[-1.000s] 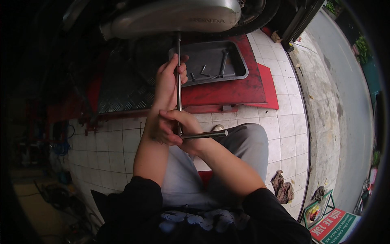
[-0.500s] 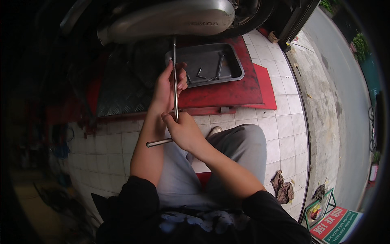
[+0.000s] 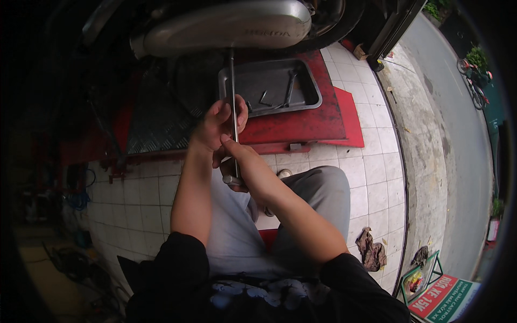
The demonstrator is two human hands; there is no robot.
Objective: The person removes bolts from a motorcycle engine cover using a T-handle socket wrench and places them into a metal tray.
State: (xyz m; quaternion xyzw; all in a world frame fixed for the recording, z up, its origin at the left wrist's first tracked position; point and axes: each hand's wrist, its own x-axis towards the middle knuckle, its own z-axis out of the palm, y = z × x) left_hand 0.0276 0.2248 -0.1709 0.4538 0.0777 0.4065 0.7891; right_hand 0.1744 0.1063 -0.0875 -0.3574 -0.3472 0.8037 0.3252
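A long chrome T-handle socket wrench (image 3: 233,81) runs from under a silver rounded motorbike cover (image 3: 226,29) down toward me. Its upper end meets the bike's underside, where the contact is hidden in shadow. My left hand (image 3: 222,123) curls loosely around the middle of the shaft. Below it, my right hand (image 3: 245,161) grips the wrench near its crossbar, one end of which pokes out toward me under the fingers. Behind the shaft, a grey metal tray (image 3: 318,96) holds a spanner (image 3: 291,89) and a few small metal parts.
The tray rests on a red lift platform (image 3: 291,126) with a dark tread-plate section (image 3: 161,113). White floor tiles (image 3: 377,167) lie beneath. A crumpled brown rag (image 3: 371,250) and a red-green sign (image 3: 444,299) are at the right, beside the road (image 3: 458,161).
The wrench has turned: its crossbar pointed left and now points toward me. My right hand has rotated with it, and my left hand has slid slightly down the shaft.
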